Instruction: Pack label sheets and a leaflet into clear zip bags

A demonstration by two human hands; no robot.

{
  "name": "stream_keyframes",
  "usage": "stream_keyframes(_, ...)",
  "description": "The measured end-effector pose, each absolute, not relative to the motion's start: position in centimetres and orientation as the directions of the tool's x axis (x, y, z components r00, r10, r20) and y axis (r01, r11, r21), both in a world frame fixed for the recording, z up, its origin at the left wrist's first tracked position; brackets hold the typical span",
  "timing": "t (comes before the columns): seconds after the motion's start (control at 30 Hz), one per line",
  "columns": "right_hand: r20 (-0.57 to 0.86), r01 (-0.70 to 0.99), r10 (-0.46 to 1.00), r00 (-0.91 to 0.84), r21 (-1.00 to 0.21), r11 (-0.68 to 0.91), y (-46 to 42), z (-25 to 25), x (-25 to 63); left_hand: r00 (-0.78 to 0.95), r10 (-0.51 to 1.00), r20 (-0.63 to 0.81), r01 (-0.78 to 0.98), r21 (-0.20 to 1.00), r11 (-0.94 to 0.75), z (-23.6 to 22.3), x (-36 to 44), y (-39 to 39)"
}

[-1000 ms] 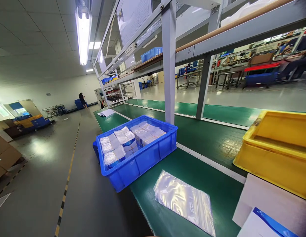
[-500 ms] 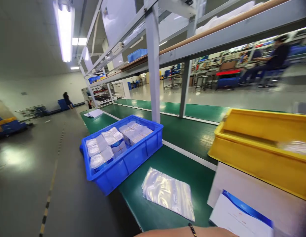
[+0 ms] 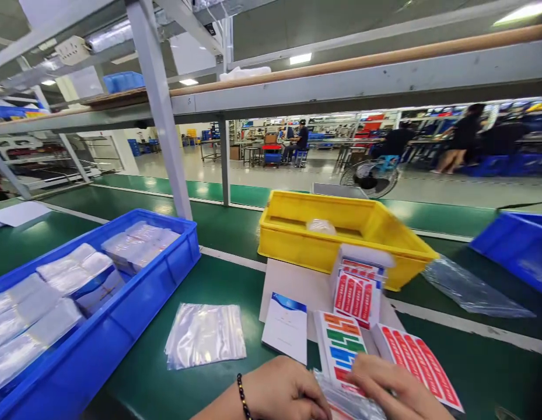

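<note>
My left hand [image 3: 282, 389] and my right hand [image 3: 391, 388] meet at the bottom edge, both with fingers curled on a clear plastic bag [image 3: 347, 402]. Just beyond the fingers lies a sheet of coloured stickers [image 3: 341, 343], and a sheet of red stickers [image 3: 417, 361] lies to its right. A stack of red sticker sheets [image 3: 357, 291] stands behind them. A white leaflet with a blue corner [image 3: 286, 326] lies to the left. A pile of clear zip bags [image 3: 206, 334] rests on the green table [image 3: 165, 373].
A blue crate [image 3: 100, 338] of bagged white packs stands at left. A yellow crate [image 3: 341, 245] sits behind the stickers, with another blue crate [image 3: 516, 248] and loose plastic film [image 3: 467, 289] at right. Shelf posts rise behind. People sit at far benches beside a fan [image 3: 371, 177].
The view has swung right from the aisle to the bench in front. Both hands, the sticker sheets and the right blue crate have come into view.
</note>
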State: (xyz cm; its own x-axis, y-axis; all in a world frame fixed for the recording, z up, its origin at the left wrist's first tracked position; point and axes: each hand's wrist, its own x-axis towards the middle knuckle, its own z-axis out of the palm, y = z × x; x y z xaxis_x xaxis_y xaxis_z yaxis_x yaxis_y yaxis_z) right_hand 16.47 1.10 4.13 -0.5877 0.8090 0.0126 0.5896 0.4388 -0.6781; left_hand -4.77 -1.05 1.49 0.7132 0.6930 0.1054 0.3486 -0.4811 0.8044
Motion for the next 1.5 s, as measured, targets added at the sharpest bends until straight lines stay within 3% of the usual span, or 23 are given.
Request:
stream_keyframes(0.07,0.119,0.641,0.843,-0.525,-0.596,0.483,2.3,4.0,14.9,0.745,0.66,0.095,0.306,0.831,-0.465,1.1,-4.5,-1.2)
stream_keyframes(0.17,0.144,0.71,0.815,-0.561,-0.422,0.563,3.6,2.4,11.8,0.757,0.648,0.082,0.284,0.852,-0.439,0.8,-4.2,-1.4)
stream_keyframes(0.27,0.054,0.772,0.802,-0.595,-0.241,0.588,4.1,1.0,9.4,0.733,0.677,0.058,0.26,0.897,-0.359,1.0,-4.0,-1.5)
stream_keyframes(0.33,-0.01,0.777,0.79,-0.613,-0.189,0.601,4.1,0.6,8.6,0.7,0.714,0.03,0.236,0.933,-0.271,1.3,-4.0,-1.6)
stream_keyframes(0.47,-0.004,0.75,0.766,-0.643,-0.211,0.627,4.4,0.7,9.2,0.608,0.792,-0.063,0.154,0.987,-0.04,1.5,-3.8,-1.6)
stream_keyframes(0.57,0.142,0.714,0.756,-0.639,-0.256,0.652,4.8,1.0,10.8,0.541,0.826,-0.154,0.014,0.984,0.175,1.0,-3.6,-1.2)
stream_keyframes(0.67,0.384,0.64,0.695,-0.608,-0.281,0.715,4.2,2.2,12.9,0.443,0.832,-0.334,-0.244,0.848,0.471,0.4,-3.4,-0.3)
stream_keyframes(0.77,0.419,0.537,0.609,-0.673,-0.289,0.792,2.7,3.8,14.8,0.485,0.745,-0.458,-0.411,0.633,0.656,0.1,-3.2,0.4)
stream_keyframes(0.87,0.36,0.502,0.608,-0.707,-0.35,0.791,2.3,4.4,16.5,0.491,0.74,-0.461,-0.455,0.589,0.668,0.1,-3.0,0.3)
stream_keyframes(0.93,0.33,0.64,0.739,-0.588,-0.368,0.674,3.3,3.9,17.4,0.447,0.783,-0.432,-0.5,0.605,0.619,0.3,-2.8,0.0)
stream_keyframes(1.03,0.163,0.897,0.931,-0.326,-0.258,0.359,5.8,2.7,18.6,0.468,0.806,-0.364,-0.517,0.627,0.583,0.8,-2.7,-0.5)
stream_keyframes(1.1,0.067,0.952,0.968,-0.24,-0.181,0.248,7.3,2.1,18.9,0.53,0.779,-0.335,-0.47,0.649,0.598,1.1,-2.8,-0.7)
stream_keyframes(1.5,0.008,0.953,0.981,-0.194,-0.238,0.19,9.0,1.3,19.4,0.642,0.694,-0.326,-0.306,0.722,0.621,0.6,-3.1,-1.2)
